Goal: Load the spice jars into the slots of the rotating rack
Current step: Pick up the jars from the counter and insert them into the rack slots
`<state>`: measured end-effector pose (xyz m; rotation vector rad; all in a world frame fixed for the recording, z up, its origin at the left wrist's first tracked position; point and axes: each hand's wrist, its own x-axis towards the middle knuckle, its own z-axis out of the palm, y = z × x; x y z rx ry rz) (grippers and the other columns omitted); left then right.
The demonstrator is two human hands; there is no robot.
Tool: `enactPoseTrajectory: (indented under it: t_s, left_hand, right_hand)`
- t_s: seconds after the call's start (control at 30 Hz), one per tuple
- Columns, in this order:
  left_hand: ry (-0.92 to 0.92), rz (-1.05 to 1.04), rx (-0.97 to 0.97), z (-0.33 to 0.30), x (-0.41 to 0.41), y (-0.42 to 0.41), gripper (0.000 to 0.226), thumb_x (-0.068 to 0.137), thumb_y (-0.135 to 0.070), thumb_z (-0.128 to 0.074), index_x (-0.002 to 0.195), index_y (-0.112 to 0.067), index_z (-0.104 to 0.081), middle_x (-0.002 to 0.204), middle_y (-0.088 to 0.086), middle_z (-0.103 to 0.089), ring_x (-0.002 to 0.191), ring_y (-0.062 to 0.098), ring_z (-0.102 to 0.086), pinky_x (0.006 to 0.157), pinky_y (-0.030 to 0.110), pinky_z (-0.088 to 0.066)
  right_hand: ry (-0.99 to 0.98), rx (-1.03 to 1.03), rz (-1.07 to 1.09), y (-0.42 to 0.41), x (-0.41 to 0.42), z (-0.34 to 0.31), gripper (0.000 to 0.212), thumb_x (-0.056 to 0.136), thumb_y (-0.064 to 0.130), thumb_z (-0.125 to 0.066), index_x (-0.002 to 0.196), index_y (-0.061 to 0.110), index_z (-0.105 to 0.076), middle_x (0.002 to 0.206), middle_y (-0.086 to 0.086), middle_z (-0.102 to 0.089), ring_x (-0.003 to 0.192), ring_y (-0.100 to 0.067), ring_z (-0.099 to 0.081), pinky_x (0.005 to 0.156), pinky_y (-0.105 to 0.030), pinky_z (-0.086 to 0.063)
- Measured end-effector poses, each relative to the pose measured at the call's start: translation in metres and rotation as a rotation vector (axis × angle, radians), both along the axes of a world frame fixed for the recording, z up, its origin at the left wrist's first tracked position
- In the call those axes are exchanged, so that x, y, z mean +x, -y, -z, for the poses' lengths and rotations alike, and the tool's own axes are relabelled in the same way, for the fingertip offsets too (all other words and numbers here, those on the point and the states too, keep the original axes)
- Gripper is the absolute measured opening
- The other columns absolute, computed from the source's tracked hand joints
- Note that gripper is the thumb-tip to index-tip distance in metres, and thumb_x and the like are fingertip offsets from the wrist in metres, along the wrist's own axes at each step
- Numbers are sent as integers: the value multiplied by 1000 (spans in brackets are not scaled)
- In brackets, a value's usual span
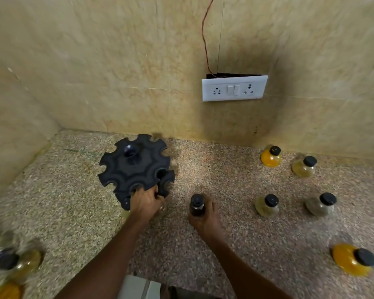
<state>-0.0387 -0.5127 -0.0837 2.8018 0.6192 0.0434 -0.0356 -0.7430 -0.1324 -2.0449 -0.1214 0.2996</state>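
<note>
Nearby, five loose jars (270, 156) stand right of the rack (136, 167).

Beige marble wall (117, 61), speckled countertop (235, 184)

no readable text, labels, brands or numbers on anything here; the jars carry no legible labels.

Rack (136, 167) stands left on the counter (225, 169) (near the wall); jars (268, 205) right.
</note>
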Motion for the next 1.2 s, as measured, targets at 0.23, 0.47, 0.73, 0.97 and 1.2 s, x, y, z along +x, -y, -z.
enactPoseTrajectory:
  t_s: [0.23,0.47,0.73,0.97,1.2]
  left_hand:
    - [2,99,-43,-5,-13,-12,64,77,-23,-60,140,-21,-58,138,21,-59,125,46,-54,103,55,-48]
    - [-65,95,-57,-13,-21,-17,70,73,-46,-52,141,-28,-54,134,7,-64,128,34,-55,107,45,-45]
    - [-25,74,43,-3,-29,-16,97,62,-89,-41,143,-37,-50,147,-4,-54,137,29,-46,108,51,-42]
    - [-17,68,74,5,-30,-18,86,70,-80,-44,140,-31,-54,137,-2,-62,130,29,-51,99,50,-47]
    - [65,76,18,9,-26,-32,72,74,-70,-56,132,-29,-63,125,0,-69,121,30,-59,95,49,-51]
  right_hand:
    - [-33,-54,-189,-44,11,-5,79,84,29,-82,152,24,-40,133,-2,-45,114,-15,-52,91,-19,-44]
    - [-55,-124,-294,-75,16,-1,78,83,30,-81,150,31,-43,131,-3,-53,113,-22,-59,91,-36,-53]
    - [-3,-21,-283,-103,11,20,64,83,37,-77,139,48,-47,132,9,-51,109,-14,-65,88,-46,-62]
    - [-70,29,-258,-106,6,9,56,92,12,-73,138,33,-47,131,3,-54,92,8,-64,68,-10,-53]
    - [-7,-30,-224,-123,9,19,61,84,41,-73,139,40,-48,130,8,-59,101,-2,-67,82,-32,-62]
